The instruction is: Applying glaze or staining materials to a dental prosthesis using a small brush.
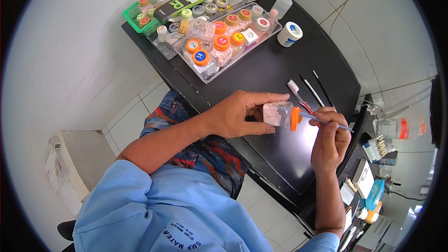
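Note:
Between the thumb and fingers of my left hand (228, 114) is a small clear jar (277, 114) with pale pink powder. The jar lies tipped on its side above the black table, its orange collar or cap (296, 118) facing right. My right hand (330, 142) pinches a thin blue stick-like tool (344, 127), whose left end meets the jar's orange end; whether the tip goes inside cannot be made out. Just beyond my right hand lie a toothbrush (295, 88) with a red and clear handle, a white thin-handled tool (313, 92) and a dark slender one (322, 86).
A clear tray (204, 80) of orange-capped jars stands at the far left of the black table (252, 77). Behind it are a green basket (128, 17) and a long box (191, 2). A white tub (290, 35) and squeeze bottle (283, 5) stand farther right. A cluttered counter runs along the right.

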A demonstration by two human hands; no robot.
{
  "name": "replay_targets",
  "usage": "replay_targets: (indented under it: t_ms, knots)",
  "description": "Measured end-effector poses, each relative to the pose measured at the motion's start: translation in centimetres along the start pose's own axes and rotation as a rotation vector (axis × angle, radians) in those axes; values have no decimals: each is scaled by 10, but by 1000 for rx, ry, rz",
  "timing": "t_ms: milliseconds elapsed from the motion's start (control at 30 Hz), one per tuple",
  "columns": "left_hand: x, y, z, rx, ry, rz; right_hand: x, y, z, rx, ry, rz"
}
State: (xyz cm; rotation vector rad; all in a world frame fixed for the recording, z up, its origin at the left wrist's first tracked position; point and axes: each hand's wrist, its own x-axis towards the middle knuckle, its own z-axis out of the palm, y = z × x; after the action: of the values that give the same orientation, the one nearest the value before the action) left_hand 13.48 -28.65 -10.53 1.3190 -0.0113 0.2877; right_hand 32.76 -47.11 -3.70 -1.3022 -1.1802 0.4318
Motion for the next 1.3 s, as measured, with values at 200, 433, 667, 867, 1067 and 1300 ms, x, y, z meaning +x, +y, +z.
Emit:
replay_targets:
  t_ms: [200, 433, 667, 867, 1067, 1300]
  knots:
    - [1, 2, 1, -35, 22, 78, -1, -2, 1, 38, -21, 28]
    - [1, 0, 0, -89, 65, 103, -1, -3, 6, -114, -47, -14]
    - [2, 6, 2, -105, 97, 50, -3, -5, 7, -192, 5, -121]
    - [4, -6, -2, 34, 80, 156, 1, -7, 11, -281, -104, -113]
    - [4, -5, -3, -44, 60, 127, -3, -10, 13, -186, 13, -48]
    - [3, -3, -3, -27, 33, 88, 1, -6, 7, -223, -57, -101]
